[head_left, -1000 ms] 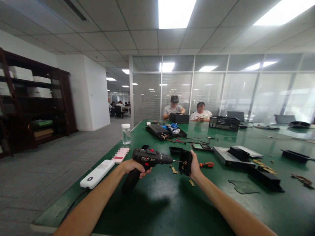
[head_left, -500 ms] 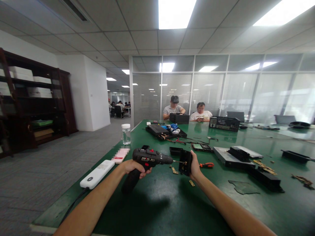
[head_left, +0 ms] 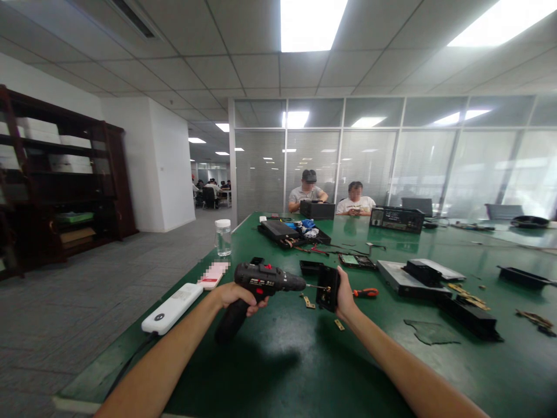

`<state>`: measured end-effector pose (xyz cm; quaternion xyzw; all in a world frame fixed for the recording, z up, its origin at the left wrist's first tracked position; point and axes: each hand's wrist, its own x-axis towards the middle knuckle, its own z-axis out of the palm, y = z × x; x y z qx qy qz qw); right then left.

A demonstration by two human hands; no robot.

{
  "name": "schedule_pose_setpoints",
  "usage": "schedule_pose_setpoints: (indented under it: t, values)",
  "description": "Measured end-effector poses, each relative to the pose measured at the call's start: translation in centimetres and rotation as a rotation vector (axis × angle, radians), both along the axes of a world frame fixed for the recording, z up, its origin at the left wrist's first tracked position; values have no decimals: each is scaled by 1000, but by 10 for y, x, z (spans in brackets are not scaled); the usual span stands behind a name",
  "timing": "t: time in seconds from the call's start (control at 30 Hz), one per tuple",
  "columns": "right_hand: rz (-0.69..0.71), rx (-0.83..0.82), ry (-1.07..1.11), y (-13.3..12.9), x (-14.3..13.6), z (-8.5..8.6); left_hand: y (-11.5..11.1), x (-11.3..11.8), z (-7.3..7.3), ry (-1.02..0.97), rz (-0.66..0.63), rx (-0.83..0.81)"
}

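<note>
My left hand (head_left: 241,297) is wrapped round the grip of a black cordless drill (head_left: 265,280) with red marks. Its thin bit points right and reaches into a small open black plastic box (head_left: 327,288). That box stands on its side in my right hand (head_left: 344,293), held from its far right edge. Whether the bit's tip sits in a screw is too small to tell. Brass-coloured metal pieces show inside the box. On the table below lie small brass plates, one left of the box (head_left: 309,302) and one under it (head_left: 339,325).
An orange-handled tool (head_left: 366,292) lies just right of my right hand. Further right are a silver drive-like case (head_left: 404,284), black plastic housings (head_left: 472,316) and a glass-like shard (head_left: 430,332). A white power strip (head_left: 172,309), a phone (head_left: 214,274) and a clear jar (head_left: 223,239) line the left edge. Two people sit opposite.
</note>
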<state>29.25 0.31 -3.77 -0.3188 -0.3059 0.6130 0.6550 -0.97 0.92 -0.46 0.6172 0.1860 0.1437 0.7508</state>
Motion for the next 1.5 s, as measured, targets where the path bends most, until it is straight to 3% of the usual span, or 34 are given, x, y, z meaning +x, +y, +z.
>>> schedule_pose_setpoints:
  t: [1.5]
  values:
    - [-32, 4, 2, -4, -3, 6, 3, -2, -2, 9, -20, 25]
